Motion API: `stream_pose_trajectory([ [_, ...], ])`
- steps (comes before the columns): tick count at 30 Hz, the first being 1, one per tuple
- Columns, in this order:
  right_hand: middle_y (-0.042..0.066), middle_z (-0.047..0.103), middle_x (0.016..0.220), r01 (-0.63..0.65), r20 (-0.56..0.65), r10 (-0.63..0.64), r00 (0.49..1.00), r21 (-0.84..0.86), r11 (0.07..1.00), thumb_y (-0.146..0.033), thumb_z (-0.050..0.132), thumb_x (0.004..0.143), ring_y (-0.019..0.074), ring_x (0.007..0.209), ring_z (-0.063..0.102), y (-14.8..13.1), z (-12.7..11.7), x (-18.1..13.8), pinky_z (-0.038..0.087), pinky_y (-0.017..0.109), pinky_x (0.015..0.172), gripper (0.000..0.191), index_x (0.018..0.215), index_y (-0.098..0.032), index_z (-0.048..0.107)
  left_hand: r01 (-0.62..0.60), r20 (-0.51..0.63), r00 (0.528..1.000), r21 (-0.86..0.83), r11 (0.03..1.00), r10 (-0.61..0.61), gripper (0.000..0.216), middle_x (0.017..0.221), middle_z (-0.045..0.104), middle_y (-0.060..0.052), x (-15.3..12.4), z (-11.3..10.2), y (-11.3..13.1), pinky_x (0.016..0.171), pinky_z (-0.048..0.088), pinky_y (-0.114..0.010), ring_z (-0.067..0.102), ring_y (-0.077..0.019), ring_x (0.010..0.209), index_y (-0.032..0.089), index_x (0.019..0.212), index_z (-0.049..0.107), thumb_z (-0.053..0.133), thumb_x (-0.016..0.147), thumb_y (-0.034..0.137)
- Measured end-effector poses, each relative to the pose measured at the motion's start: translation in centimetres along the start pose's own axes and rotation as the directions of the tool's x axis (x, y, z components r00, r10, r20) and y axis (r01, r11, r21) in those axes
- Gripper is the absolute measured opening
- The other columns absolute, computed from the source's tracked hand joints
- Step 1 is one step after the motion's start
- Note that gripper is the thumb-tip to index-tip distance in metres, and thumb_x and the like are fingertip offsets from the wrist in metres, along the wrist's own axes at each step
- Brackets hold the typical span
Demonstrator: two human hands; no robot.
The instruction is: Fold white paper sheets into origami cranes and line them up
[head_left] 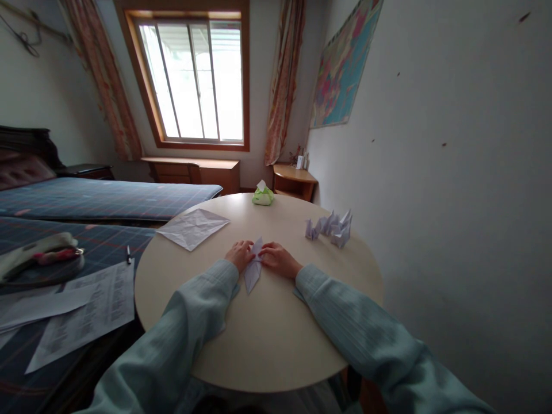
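A narrow, pointed piece of folded white paper (252,277) lies on the round table (276,339) in front of me. My left hand (240,255) grips its left edge near the middle. From the other side, the fingers of my right hand (279,259) are closed on its right edge. One tip of the paper points away from me between the hands, the other towards me. The fingertips cover part of the middle folds. Further left on the table lies a flat, creased white sheet (194,228). Several folded paper figures (332,226) stand together at the right.
A green tissue pack (263,194) sits at the table's far edge. To the left is a bed (103,241) with printed sheets (92,310), a pen (128,255) and a bag-like item (43,256) on it. A white wall (452,218) runs close along the right.
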State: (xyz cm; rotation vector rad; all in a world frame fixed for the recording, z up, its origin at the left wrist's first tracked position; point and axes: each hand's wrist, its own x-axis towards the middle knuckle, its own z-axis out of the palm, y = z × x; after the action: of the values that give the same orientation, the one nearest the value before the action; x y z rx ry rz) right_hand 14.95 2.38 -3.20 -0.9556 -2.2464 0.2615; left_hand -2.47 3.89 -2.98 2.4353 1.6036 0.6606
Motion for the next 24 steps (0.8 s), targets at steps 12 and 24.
stream_pose_trajectory([
  [12,0.008,0.057,0.099,-0.056,0.035,0.058,0.998,-0.053,0.997,-0.023,0.054,0.07,0.016,0.093,0.049,-0.2,-0.5,0.2,0.037,0.032,0.085,0.019,0.088,-0.018,0.061,0.16,0.045,0.986,-0.533,0.831,-0.16,0.042,0.099,0.058,-0.006,0.1,0.5,0.4,0.077,0.043,-0.031,0.056,-0.0156,0.085,0.021,0.114,0.039,0.048,0.073,0.025],
  [24,0.006,0.06,0.092,-0.034,0.073,0.034,0.997,0.0,0.999,-0.035,0.048,0.075,0.015,0.084,0.052,-0.8,-0.9,0.2,0.038,0.028,0.078,0.024,0.088,-0.018,0.059,0.366,0.329,0.908,-0.925,0.106,-0.26,0.039,0.127,0.037,-0.008,-0.5,-2.3,2.4,0.078,0.044,-0.028,0.047,-0.0173,0.106,0.021,0.115,0.035,0.035,0.077,0.028],
])
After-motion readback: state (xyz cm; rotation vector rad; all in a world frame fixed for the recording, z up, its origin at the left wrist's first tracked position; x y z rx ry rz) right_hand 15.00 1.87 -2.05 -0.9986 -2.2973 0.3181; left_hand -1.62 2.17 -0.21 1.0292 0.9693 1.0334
